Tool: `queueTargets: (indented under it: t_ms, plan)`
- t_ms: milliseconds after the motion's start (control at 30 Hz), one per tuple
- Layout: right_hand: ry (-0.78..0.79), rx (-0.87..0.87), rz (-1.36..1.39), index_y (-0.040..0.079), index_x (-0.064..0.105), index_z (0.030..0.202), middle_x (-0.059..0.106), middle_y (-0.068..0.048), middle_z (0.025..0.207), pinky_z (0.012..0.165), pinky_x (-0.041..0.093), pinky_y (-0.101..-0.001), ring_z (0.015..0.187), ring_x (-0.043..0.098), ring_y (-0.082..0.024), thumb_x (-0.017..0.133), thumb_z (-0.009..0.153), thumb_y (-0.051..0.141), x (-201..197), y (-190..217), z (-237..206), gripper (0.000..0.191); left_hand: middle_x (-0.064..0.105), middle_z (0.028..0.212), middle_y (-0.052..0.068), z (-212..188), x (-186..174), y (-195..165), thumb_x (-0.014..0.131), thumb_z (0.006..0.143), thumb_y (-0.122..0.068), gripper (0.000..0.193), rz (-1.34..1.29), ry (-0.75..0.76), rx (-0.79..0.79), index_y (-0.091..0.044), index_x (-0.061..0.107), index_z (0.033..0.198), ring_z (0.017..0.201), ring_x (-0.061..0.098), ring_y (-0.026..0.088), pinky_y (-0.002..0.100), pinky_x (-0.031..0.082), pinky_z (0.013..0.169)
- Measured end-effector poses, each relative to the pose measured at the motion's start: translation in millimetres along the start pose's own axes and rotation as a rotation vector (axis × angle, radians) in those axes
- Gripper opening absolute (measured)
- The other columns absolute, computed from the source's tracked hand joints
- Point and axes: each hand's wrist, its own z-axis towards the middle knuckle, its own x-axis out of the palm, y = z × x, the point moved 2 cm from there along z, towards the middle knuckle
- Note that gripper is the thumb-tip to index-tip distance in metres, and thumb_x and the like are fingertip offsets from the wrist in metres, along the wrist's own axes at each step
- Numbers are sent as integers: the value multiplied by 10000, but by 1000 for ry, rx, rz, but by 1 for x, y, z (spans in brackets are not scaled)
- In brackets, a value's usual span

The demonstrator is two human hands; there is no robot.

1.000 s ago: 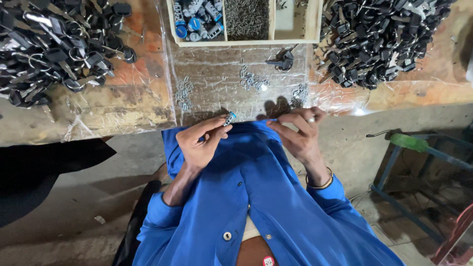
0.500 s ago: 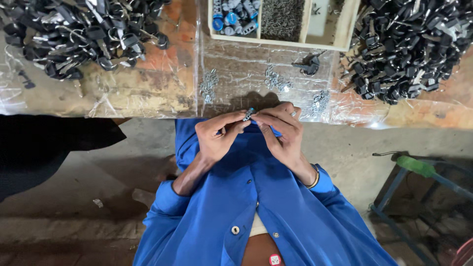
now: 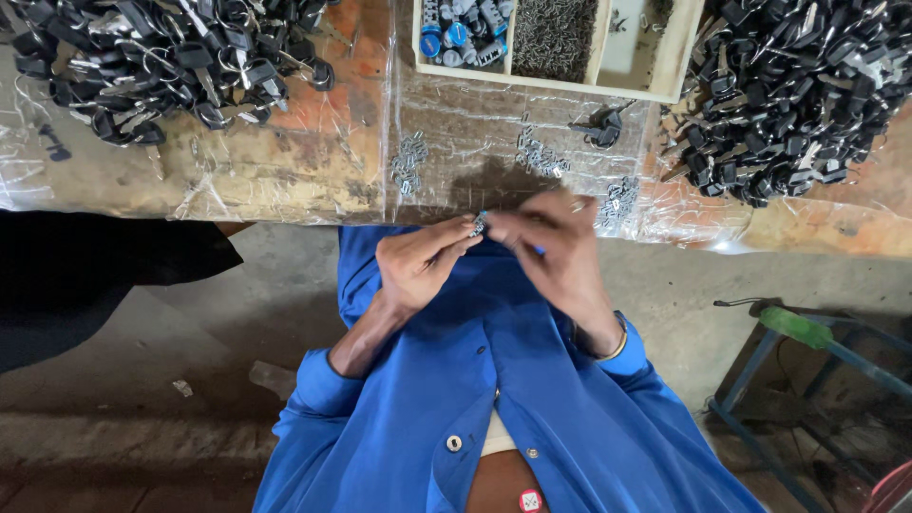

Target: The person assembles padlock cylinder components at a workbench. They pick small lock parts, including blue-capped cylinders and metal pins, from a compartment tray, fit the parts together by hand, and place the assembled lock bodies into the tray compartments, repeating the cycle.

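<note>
Two hands: left hand [image 3: 418, 266] and right hand [image 3: 551, 252] fingers pinch one small metal part [image 3: 478, 226] at the worktop [image 3: 285, 171] edge. Two key piles flank one tray [image 3: 560, 81]. Hands were apart earlier; now joined.

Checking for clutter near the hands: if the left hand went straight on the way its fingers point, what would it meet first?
The left hand points rightward, pinching a small silvery metal part. It would probably meet the right hand first, whose blurred fingers sit at the same part.
</note>
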Motion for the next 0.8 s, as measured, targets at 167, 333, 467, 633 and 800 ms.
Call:
queueTargets:
  t_ms: [167, 333, 467, 633, 800]
  plan:
    - [-103, -29, -225, 172, 739, 1287, 466, -84, 1526, 1112, 326, -498, 1345, 448, -360, 882, 899, 297, -3, -3, 8, 432, 778, 1113, 142, -4, -4, 2, 807, 886, 40, 223, -111, -51, -115, 12, 747, 1099, 877, 789, 175, 254, 609, 687]
    - [-40, -75, -122, 208, 705, 1243, 459, -13, 1532, 1161, 314, -509, 1412, 405, -338, 922, 848, 406, -5, -5, 2, 492, 788, 1098, 136, -7, -3, 10, 819, 873, 36, 234, -216, -70, -208, 10, 757, 1097, 794, 775, 126, 196, 512, 569]
    - [-22, -1, -120, 138, 638, 1427, 367, -146, 1592, 1175, 276, -567, 1431, 331, -400, 878, 872, 476, -10, -4, 0, 693, 793, 1085, 128, -9, 0, 13, 801, 891, 34, 215, -263, -79, -248, 3, 758, 1099, 792, 778, 116, 191, 489, 555]
    - [44, -21, -287, 104, 662, 1420, 385, -177, 1577, 1133, 182, -652, 1447, 279, -441, 887, 788, 539, -4, 0, 8, 799, 795, 1045, 136, -8, -2, 12, 827, 860, 27, 229, -197, -75, -216, 13, 766, 1080, 742, 749, 114, 190, 462, 546]
    - [20, -238, -145, 189, 726, 1141, 632, 10, 1268, 1166, 247, -570, 1288, 508, -270, 906, 817, 250, -11, -8, 1, 376, 798, 1042, 123, -5, -3, 10, 764, 896, 61, 228, -237, -61, -216, 15, 752, 1119, 798, 782, 125, 180, 482, 570]
